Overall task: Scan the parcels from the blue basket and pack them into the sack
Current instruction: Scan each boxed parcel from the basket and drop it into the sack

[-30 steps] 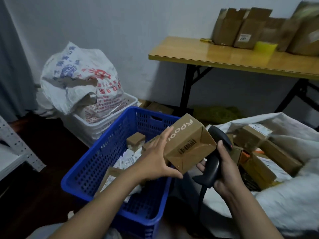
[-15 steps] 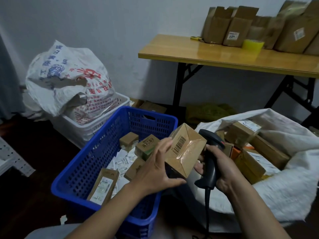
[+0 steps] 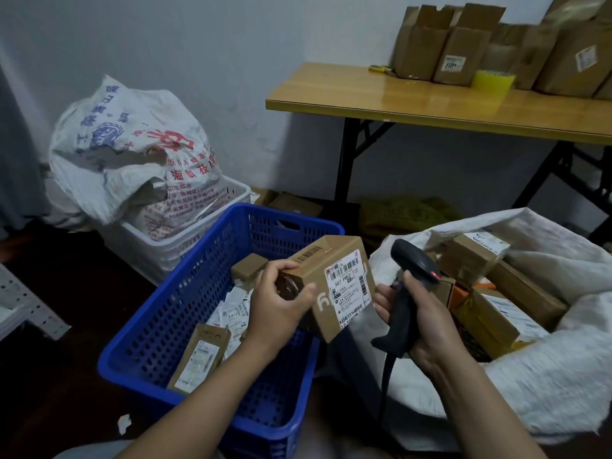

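left hand [image 3: 281,303] grips box [image 3: 334,286] above blue basket [image 3: 185,313], label facing up | right hand [image 3: 420,323] wrapped round scanner [image 3: 409,286], just right of box | sack [image 3: 546,376] at right, parcels [image 3: 486,309] inside | more parcels lying in basket

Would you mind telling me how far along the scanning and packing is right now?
Done: several parcels already lie in the white sack. In hand: the left hand holds a labelled box, label up, beside the scanner in the right hand. Left: a few parcels and paper slips remain in the blue basket.
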